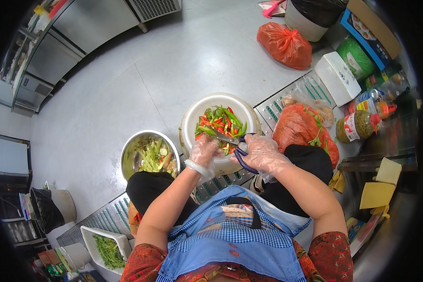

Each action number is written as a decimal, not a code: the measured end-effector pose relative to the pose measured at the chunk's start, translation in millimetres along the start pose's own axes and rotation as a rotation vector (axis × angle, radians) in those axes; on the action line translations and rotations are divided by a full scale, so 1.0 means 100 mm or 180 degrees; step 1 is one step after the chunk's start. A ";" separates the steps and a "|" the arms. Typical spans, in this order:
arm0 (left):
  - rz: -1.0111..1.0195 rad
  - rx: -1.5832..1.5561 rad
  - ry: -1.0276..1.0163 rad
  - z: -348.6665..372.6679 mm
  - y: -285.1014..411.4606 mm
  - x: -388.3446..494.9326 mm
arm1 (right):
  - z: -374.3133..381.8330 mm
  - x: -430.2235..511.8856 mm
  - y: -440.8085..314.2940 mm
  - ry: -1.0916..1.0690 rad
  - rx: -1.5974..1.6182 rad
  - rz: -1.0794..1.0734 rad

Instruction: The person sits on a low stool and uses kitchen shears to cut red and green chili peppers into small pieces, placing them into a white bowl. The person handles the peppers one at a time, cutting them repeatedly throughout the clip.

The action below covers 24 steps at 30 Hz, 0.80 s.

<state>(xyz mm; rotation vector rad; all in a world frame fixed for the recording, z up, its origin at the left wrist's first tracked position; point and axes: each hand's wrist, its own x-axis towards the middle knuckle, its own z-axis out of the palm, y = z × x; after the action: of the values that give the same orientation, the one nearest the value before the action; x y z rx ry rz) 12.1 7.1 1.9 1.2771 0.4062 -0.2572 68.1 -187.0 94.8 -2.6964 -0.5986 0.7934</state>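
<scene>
A white plastic colander (190,109) holds cut red and green chili peppers (229,121). It rests on a wider, pale round container before me. My right hand (262,155), in a clear disposable glove, grips kitchen scissors (245,160) with dark blue handles. Their blades point left over the peppers. My left hand (206,151), gloved too and with a pale bangle at the wrist, is curled at the colander's near rim, close under the blades. Its fingers appear to pinch a chili pepper, partly hidden by the glove and scissors.
A steel bowl (124,155) of vegetable trimmings stands left of the colander. Right of it lie a red plastic bag (292,123) with leafy greens and bottles (356,127). A white basket (88,243) of greens sits lower left. Metal drain grating (118,208) crosses the floor.
</scene>
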 end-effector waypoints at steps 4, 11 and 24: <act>-0.0012 0.0213 0.0083 0.05 0.04 -0.06 | -0.01 0.02 -0.01 -0.0182 -0.0209 0.0097; -0.0271 0.0132 -0.0105 0.03 0.08 -0.09 | 0.04 -0.01 0.06 -0.0249 -0.0033 -0.0157; -0.0337 0.0187 0.0061 0.16 -0.01 -0.08 | 0.16 0.06 0.12 -0.0264 0.0183 -0.0178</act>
<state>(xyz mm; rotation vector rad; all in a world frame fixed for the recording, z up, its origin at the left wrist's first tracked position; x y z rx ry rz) 6.9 -8.6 7.7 1.3183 0.4862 -0.3488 67.1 -193.2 74.5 -2.5936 -0.6567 0.8974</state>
